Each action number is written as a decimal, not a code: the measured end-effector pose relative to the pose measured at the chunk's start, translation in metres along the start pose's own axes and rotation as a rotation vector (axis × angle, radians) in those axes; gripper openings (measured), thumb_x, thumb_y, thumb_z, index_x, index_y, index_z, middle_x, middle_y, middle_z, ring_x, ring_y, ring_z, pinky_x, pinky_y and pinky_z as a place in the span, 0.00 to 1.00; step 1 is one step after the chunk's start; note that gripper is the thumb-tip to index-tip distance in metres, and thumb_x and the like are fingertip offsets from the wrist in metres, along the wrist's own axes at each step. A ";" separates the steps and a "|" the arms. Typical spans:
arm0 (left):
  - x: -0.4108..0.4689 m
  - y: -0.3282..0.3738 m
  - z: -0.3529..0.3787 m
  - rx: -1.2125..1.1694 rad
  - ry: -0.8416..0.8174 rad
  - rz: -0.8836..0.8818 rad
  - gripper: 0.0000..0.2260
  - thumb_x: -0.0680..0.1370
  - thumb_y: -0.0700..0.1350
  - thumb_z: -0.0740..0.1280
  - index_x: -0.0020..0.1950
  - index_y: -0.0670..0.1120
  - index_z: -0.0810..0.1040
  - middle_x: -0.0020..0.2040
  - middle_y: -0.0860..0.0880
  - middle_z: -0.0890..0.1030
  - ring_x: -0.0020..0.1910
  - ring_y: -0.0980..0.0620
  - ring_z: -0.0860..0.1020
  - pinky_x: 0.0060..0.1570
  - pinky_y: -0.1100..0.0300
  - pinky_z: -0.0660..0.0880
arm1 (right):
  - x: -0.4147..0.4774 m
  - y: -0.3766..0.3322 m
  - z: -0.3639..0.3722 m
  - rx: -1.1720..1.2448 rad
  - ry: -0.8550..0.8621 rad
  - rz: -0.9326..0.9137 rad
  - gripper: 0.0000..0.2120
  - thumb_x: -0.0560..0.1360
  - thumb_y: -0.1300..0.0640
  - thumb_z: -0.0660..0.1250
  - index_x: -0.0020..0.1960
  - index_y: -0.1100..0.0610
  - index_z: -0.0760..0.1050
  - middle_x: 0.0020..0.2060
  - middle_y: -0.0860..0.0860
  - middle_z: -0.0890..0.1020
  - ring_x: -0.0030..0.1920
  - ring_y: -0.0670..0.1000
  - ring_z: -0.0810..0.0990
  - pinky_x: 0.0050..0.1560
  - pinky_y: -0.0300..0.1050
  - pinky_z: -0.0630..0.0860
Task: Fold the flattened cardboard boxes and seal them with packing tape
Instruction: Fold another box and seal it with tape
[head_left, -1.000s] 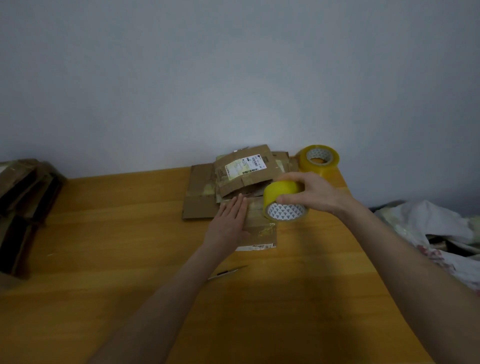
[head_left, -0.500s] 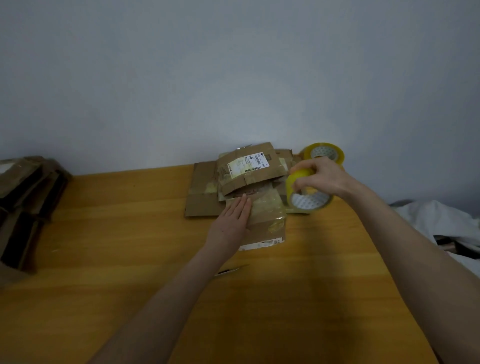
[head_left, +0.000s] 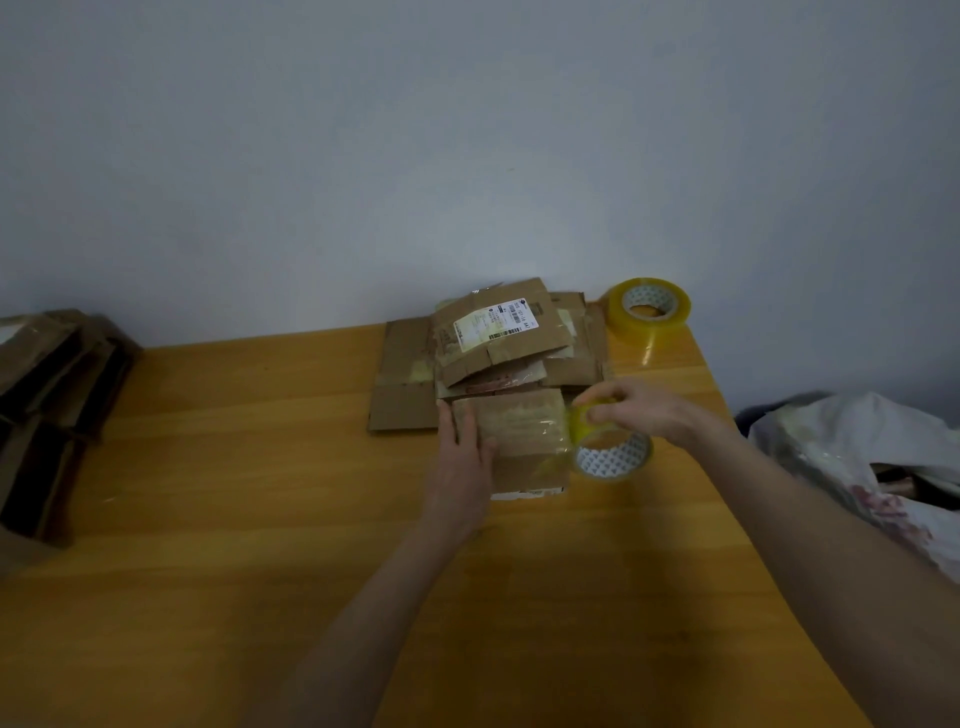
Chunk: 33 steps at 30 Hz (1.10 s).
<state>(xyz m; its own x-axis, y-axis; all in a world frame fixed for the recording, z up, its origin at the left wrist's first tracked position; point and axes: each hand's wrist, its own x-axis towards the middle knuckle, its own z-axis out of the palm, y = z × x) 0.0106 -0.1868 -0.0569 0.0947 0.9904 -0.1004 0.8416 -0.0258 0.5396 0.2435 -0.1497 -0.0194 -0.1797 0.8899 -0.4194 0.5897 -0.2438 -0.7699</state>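
the left hand (head_left: 462, 457) is lying flat on the left side of a small cardboard box (head_left: 519, 441), fingers straight and pressed together. the right hand (head_left: 641, 410) is gripping a yellow tape roll (head_left: 613, 452) just beside the box's right edge, fingers curling over its rim, a clear strip of tape running across the box top. the box is sitting near the far edge of the surface (head_left: 260, 467), touching a stack of flattened boxes (head_left: 498, 343) behind it. a second tape roll (head_left: 649, 306) is sitting at the far right corner.
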 end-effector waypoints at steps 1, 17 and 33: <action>0.003 -0.006 -0.003 -0.033 0.020 -0.004 0.25 0.84 0.49 0.52 0.78 0.44 0.48 0.79 0.46 0.46 0.75 0.46 0.56 0.70 0.56 0.61 | -0.002 -0.001 0.006 0.022 -0.020 0.000 0.13 0.77 0.55 0.66 0.62 0.50 0.76 0.66 0.53 0.72 0.59 0.50 0.70 0.61 0.52 0.69; 0.005 0.000 0.001 0.588 -0.085 0.211 0.32 0.76 0.69 0.41 0.77 0.59 0.39 0.79 0.46 0.40 0.76 0.38 0.42 0.73 0.39 0.43 | -0.003 0.002 0.050 0.090 0.004 -0.055 0.20 0.77 0.48 0.67 0.65 0.56 0.76 0.59 0.49 0.78 0.61 0.49 0.75 0.60 0.44 0.71; 0.005 0.001 0.002 0.682 -0.054 0.229 0.29 0.81 0.62 0.45 0.76 0.57 0.35 0.78 0.43 0.41 0.76 0.34 0.43 0.72 0.37 0.44 | -0.006 0.017 0.056 -0.390 0.283 0.099 0.22 0.77 0.39 0.62 0.67 0.46 0.73 0.59 0.50 0.80 0.56 0.52 0.79 0.52 0.47 0.77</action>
<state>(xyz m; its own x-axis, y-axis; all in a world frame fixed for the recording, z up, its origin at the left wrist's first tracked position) 0.0130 -0.1823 -0.0579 0.3202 0.9423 -0.0977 0.9403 -0.3287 -0.0884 0.2099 -0.1806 -0.0569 0.0817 0.9528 -0.2924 0.8535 -0.2184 -0.4730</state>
